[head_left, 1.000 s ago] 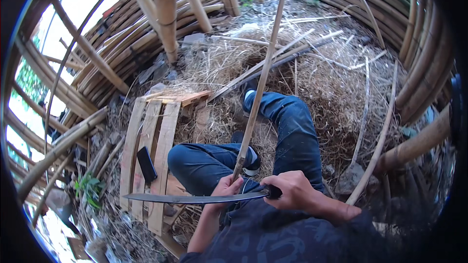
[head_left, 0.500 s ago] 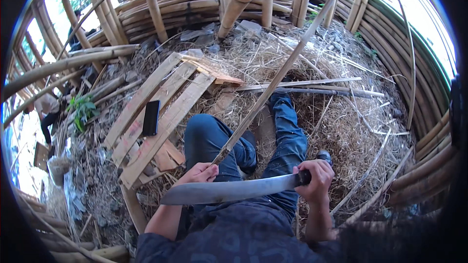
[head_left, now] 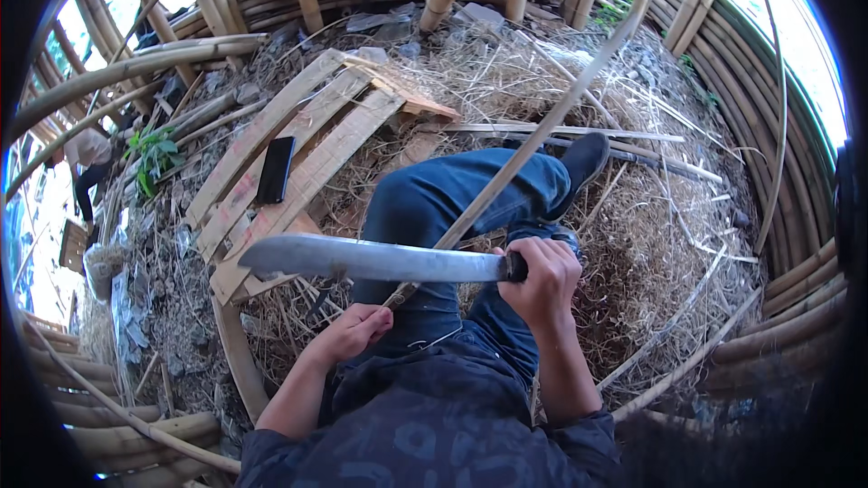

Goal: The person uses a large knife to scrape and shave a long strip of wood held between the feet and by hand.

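My right hand (head_left: 548, 282) is closed round the dark handle of a machete (head_left: 380, 259), just right of my knees. Its broad steel blade points left, lying level across the view in front of my thighs. My left hand (head_left: 359, 332) pinches the near end of a long bamboo strip (head_left: 535, 137), which slants up and away to the far right. The blade crosses the strip a little beyond my left fingers; whether they touch, I cannot tell. My legs (head_left: 434, 203) are bent beneath, one shoe out to the right.
A phone (head_left: 276, 169) lies on a slatted wooden pallet (head_left: 316, 149) at the left. Straw-like shavings (head_left: 655, 258) cover the ground at right, with loose strips among them. Stacked bamboo poles (head_left: 755, 117) curve around. A person (head_left: 89, 158) is at the far left.
The machete has moved forward and left, from the near side of my left hand to beyond it. My left leg has swung across, its shoe now out to the right. The view shifted slightly.
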`<state>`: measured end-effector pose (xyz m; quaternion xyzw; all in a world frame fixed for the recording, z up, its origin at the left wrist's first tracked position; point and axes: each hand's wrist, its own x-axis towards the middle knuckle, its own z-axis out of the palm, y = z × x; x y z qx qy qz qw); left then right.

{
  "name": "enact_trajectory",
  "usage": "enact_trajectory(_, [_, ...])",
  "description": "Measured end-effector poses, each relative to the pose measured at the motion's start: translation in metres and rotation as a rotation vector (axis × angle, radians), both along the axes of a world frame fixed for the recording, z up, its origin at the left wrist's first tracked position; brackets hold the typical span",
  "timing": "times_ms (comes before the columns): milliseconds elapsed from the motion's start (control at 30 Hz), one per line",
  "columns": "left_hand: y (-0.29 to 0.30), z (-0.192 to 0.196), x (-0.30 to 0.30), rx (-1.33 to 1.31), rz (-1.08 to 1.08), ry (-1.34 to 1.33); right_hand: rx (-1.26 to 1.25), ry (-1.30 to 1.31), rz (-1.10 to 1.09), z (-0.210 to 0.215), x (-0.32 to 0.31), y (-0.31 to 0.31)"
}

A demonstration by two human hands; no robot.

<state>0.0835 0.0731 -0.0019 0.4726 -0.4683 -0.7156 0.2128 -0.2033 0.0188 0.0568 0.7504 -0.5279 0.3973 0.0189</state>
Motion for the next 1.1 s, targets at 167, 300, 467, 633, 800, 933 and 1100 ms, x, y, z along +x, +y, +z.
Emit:
enact_trajectory(167, [-0.001, 0.020, -0.012, -0.137, -0.052, 0.024, 0.075, -0.008, -0.060, -0.010, -0.001, 0.001])
enact_trajectory(300, [-0.024, 0.045, -0.010, -0.221, -0.089, -0.023, 0.045, -0.029, -0.088, -0.002, -0.011, -0.010])
enact_trajectory(467, [-0.075, 0.070, 0.016, -0.246, -0.113, -0.104, 0.036, 0.083, -0.127, 0.017, -0.010, -0.055])
enact_trajectory(633, [-0.148, 0.081, 0.025, -0.153, -0.167, -0.119, 0.185, -0.002, -0.105, 0.007, -0.038, -0.130])
enact_trajectory(800, [-0.197, 0.059, 0.037, -0.039, -0.202, -0.183, 0.305, 0.096, 0.059, -0.008, -0.053, -0.238])
enact_trajectory(933, [-0.254, 0.078, 0.032, 0.257, -0.246, -0.242, 0.381, 0.325, 0.257, -0.001, -0.055, -0.331])
enact_trajectory(1100, [-0.299, 0.069, 0.027, 0.082, -0.234, -0.322, 0.376, 0.349, 0.260, -0.005, -0.047, -0.371])
